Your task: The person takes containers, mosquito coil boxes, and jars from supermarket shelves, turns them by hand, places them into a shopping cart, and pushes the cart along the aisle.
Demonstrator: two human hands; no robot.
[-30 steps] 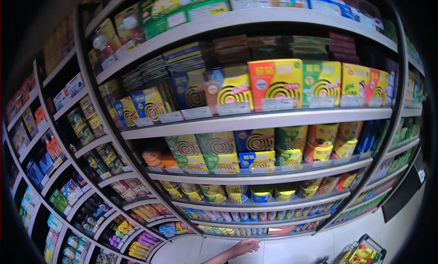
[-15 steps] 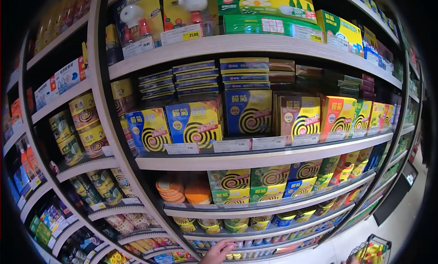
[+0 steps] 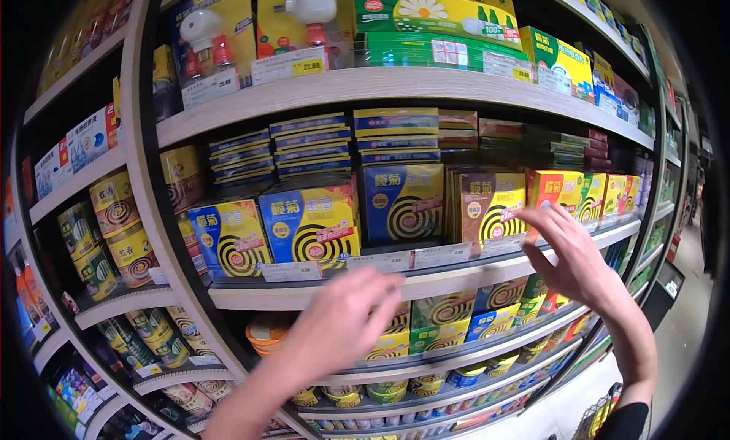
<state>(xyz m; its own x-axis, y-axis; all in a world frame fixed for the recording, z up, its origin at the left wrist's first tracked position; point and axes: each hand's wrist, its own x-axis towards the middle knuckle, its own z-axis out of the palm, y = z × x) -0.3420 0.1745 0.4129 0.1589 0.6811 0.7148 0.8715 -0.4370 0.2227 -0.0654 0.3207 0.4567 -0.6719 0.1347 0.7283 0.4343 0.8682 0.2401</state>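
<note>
My right hand (image 3: 566, 251) is raised in front of the middle shelf, its fingers apart and holding nothing. Close to its fingertips stand a brown and yellow mosquito coil box (image 3: 490, 206) and an orange-red box (image 3: 551, 187), the latter partly covered by the hand. My left hand (image 3: 348, 312), smeared by motion, is in front of the same shelf's edge; its finger state is unclear. Behind and above it are blue and yellow coil boxes (image 3: 310, 225) with black spirals. Another blue box (image 3: 403, 204) stands further back, between the two hands.
Price labels line the middle shelf edge (image 3: 251, 297). Flat boxes (image 3: 312, 139) are stacked behind the front row. Hanging plug-in devices (image 3: 312, 8) and green cartons (image 3: 433, 52) fill the shelf above. Round tins (image 3: 129, 255) stand at left. A shopping cart (image 3: 604, 409) is at lower right.
Both hands have risen from the bottom of the view to the middle shelf, the right one higher and spread open. The view has shifted slightly, and the shelf boxes appear lower and further left.
</note>
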